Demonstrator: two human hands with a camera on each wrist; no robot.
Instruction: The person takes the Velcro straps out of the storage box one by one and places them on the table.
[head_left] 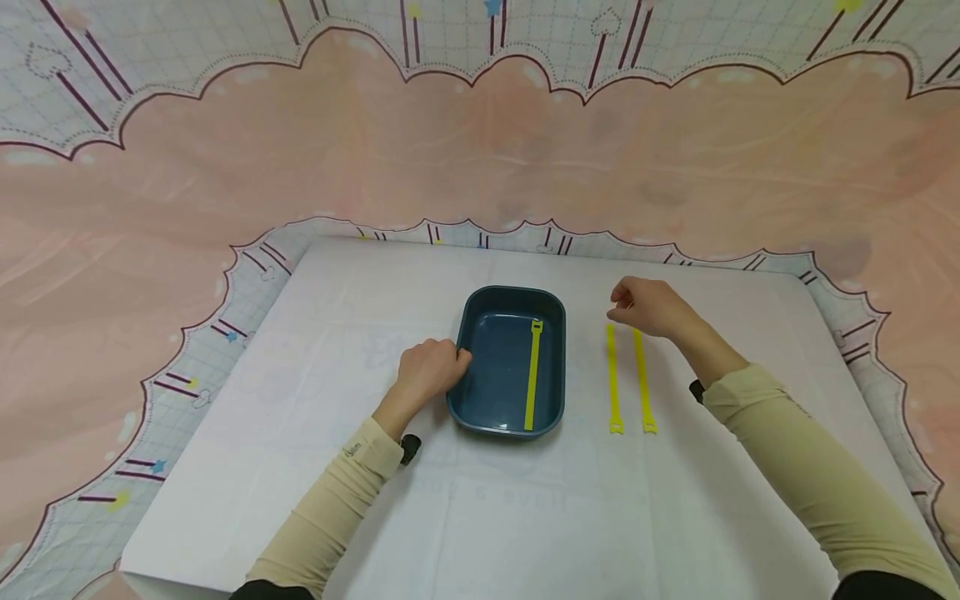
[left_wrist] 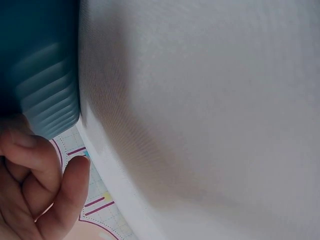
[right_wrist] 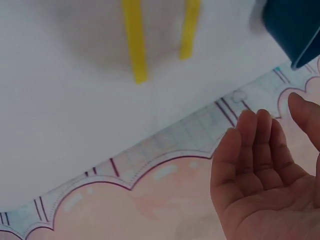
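Note:
A dark blue rectangular plastic tray (head_left: 487, 375) sits on the white-covered table. My left hand (head_left: 431, 367) grips its left rim, and in the left wrist view the curled fingers (left_wrist: 37, 172) show beside the ribbed wall. One yellow cable strap (head_left: 533, 375) with a slotted head lies inside, along the right half. Two more straps, a left one (head_left: 613, 379) and a right one (head_left: 643, 383), lie side by side right of the tray, heads toward me. Just beyond their far ends hovers my right hand (head_left: 651, 307), fingers loosely bent, thumb apart and nothing between them (right_wrist: 265, 185).
White cloth covers the table (head_left: 375, 308), whose far edge runs behind the tray and right hand. Around and behind it hangs a peach and white patterned cloth (head_left: 480, 158). Black bands sit at both wrists, below the light sleeves (head_left: 795, 450).

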